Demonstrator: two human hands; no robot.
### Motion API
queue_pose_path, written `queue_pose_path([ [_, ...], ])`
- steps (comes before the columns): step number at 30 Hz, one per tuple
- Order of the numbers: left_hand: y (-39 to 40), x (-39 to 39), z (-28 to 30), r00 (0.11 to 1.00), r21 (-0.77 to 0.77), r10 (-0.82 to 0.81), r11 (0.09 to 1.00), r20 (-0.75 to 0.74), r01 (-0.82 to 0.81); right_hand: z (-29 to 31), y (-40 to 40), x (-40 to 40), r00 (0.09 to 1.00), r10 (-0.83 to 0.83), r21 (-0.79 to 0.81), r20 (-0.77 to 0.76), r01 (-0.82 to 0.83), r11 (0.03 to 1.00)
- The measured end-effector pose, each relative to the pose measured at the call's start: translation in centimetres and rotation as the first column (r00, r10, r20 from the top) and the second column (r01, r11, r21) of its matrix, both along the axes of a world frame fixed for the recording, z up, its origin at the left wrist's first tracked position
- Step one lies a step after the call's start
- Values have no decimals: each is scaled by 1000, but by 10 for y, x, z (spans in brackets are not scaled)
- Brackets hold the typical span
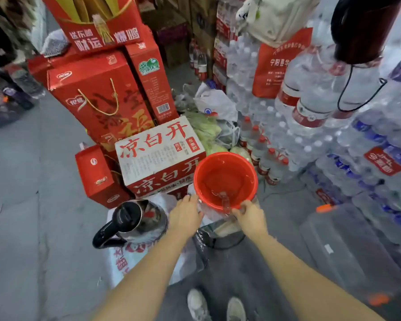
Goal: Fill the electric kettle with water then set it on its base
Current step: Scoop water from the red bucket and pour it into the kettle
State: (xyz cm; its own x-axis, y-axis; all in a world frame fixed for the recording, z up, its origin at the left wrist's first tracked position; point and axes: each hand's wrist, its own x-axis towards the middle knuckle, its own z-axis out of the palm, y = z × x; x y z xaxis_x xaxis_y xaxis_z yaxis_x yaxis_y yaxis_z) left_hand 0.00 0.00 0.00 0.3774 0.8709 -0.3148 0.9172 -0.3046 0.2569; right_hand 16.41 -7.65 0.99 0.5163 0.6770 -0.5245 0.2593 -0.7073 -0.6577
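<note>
The kettle (134, 222) sits with its lid up just beside the left hand (185, 216). Both hands hold the rim of the red bucket (225, 179) of water, the right hand (250, 220) in a closed grip. Next, I think: tip water into the kettle.

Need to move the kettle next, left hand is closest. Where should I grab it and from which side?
Take the kettle by its black loop handle, which juts out toward the lower left, away from the red bucket. Bring the left hand over from that side; the steel body offers no grip.
</note>
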Motion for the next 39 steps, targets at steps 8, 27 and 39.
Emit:
queue_pose_path([
  [8,40,24,-44,990,-118,114,988,78,-104,-44,79,-1,552,-538,-278,-637,486,828],
  [27,57,9,-73,998,-96,-48,994,51,53,-64,66,-23,796,-482,-163,-365,455,875],
  [39,60,1,-66,982,-60,-186,981,-29,184,-33,15,-7,769,-311,119,-558,445,888],
])
